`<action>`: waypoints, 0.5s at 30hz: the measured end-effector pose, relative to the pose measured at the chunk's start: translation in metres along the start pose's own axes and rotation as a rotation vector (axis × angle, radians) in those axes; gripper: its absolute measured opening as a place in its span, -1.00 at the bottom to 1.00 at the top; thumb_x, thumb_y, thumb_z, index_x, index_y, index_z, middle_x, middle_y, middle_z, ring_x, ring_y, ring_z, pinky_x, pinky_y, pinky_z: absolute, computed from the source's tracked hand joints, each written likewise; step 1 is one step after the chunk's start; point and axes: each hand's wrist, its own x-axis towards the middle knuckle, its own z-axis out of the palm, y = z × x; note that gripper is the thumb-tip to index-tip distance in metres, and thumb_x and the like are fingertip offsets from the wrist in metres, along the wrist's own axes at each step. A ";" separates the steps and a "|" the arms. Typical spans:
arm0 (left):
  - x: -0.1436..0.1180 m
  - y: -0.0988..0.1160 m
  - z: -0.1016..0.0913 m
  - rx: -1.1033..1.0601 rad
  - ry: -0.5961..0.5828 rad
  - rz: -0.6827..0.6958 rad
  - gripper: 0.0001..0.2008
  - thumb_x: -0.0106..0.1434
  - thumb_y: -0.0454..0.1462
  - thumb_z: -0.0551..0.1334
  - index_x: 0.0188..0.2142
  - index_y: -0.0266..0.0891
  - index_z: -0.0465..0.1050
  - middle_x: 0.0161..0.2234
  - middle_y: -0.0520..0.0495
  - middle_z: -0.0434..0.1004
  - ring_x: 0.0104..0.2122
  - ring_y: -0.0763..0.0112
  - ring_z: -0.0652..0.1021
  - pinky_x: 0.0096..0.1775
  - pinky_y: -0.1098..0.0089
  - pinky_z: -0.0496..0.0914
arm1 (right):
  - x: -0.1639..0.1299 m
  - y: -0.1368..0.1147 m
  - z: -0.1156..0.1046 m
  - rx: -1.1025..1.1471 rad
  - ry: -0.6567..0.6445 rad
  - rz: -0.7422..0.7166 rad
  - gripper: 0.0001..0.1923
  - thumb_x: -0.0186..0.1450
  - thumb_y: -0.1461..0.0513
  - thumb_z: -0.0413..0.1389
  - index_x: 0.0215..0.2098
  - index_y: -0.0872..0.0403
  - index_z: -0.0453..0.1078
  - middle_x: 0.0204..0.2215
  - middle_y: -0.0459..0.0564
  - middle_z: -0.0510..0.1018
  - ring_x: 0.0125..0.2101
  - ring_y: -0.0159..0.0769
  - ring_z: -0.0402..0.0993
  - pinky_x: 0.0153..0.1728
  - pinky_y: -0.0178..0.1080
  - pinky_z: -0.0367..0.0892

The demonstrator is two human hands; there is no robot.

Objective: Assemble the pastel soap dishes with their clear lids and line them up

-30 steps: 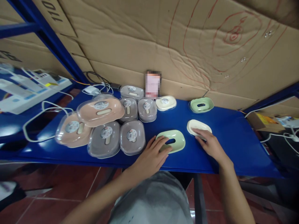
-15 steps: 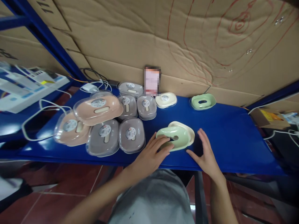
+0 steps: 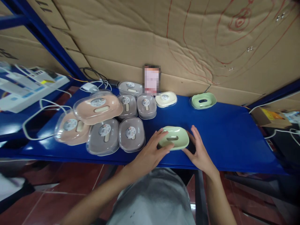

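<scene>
Since half a second ago the green soap dish (image 3: 173,137) has dropped flat over the cream piece, which no longer shows; the right hand (image 3: 199,153) has closed in on its right end. Left hand (image 3: 150,153) at about 7 o'clock of the dish, fingers (image 3: 161,146) curled on its left rim, gripping it. Right hand at 4 o'clock, fingers spread along the right edge, touching and cupping it, not clenched. The dish sits on the blue table (image 3: 225,137) near the front edge, centre. At 9 o'clock, just beside the left hand, two grey lidded soap boxes (image 3: 131,134); past them two peach ones (image 3: 97,107), one stacked tilted. Farther back at 12 o'clock a cream dish (image 3: 166,99); at 1 o'clock a second green dish (image 3: 202,100), well apart. Cardboard wall (image 3: 140,37) behind.
</scene>
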 end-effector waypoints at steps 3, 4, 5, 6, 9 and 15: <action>0.000 -0.002 0.003 -0.030 0.016 -0.034 -0.62 0.55 -0.38 0.17 0.27 -0.06 0.47 0.48 -0.22 0.12 0.53 -0.07 0.14 0.41 -0.16 0.31 | -0.003 -0.005 -0.002 0.103 -0.021 -0.007 -0.05 0.50 0.06 0.21 0.62 -0.29 -0.30 0.63 0.04 -0.44 0.53 0.07 0.06 0.39 0.13 0.33; 0.000 -0.003 0.004 -0.039 0.016 -0.042 -0.62 0.55 -0.38 0.17 0.27 -0.05 0.48 0.49 -0.21 0.12 0.53 -0.07 0.15 0.41 -0.14 0.32 | -0.002 -0.006 -0.003 0.101 -0.028 -0.013 -0.01 0.47 0.04 0.24 0.62 -0.29 -0.29 0.63 0.03 -0.47 0.54 0.10 0.02 0.39 0.14 0.34; 0.000 -0.004 0.005 -0.040 0.010 -0.043 -0.63 0.55 -0.37 0.17 0.26 -0.05 0.49 0.48 -0.21 0.14 0.52 -0.06 0.17 0.41 -0.13 0.32 | -0.001 -0.007 -0.003 0.073 -0.039 -0.022 0.00 0.45 0.02 0.28 0.62 -0.29 -0.25 0.63 0.01 -0.47 0.55 0.12 -0.03 0.39 0.15 0.33; 0.000 -0.005 0.006 -0.034 0.003 -0.042 -0.63 0.55 -0.37 0.18 0.25 -0.05 0.50 0.47 -0.21 0.18 0.51 -0.06 0.18 0.41 -0.13 0.33 | 0.000 -0.007 -0.003 0.021 -0.055 -0.033 -0.01 0.43 0.01 0.30 0.61 -0.30 -0.17 0.63 0.00 -0.44 0.56 0.14 -0.07 0.40 0.18 0.31; 0.000 -0.004 0.007 -0.011 0.029 -0.037 -0.65 0.54 -0.36 0.20 0.24 -0.07 0.50 0.44 -0.22 0.23 0.50 -0.06 0.21 0.40 -0.13 0.35 | 0.004 -0.009 -0.001 -0.145 -0.078 -0.102 -0.26 0.48 0.05 0.24 0.54 -0.32 0.11 0.63 -0.06 -0.20 0.56 0.12 -0.07 0.44 0.22 0.24; 0.003 0.002 0.004 -0.007 0.082 -0.231 -0.49 0.55 -0.24 0.23 0.43 -0.05 0.25 0.53 -0.27 0.03 0.51 -0.06 0.19 0.43 -0.10 0.30 | 0.002 -0.011 0.004 -0.204 0.128 -0.132 -0.50 0.51 0.13 0.21 0.39 -0.23 0.38 0.51 0.00 0.25 0.44 0.01 0.28 0.40 0.12 0.35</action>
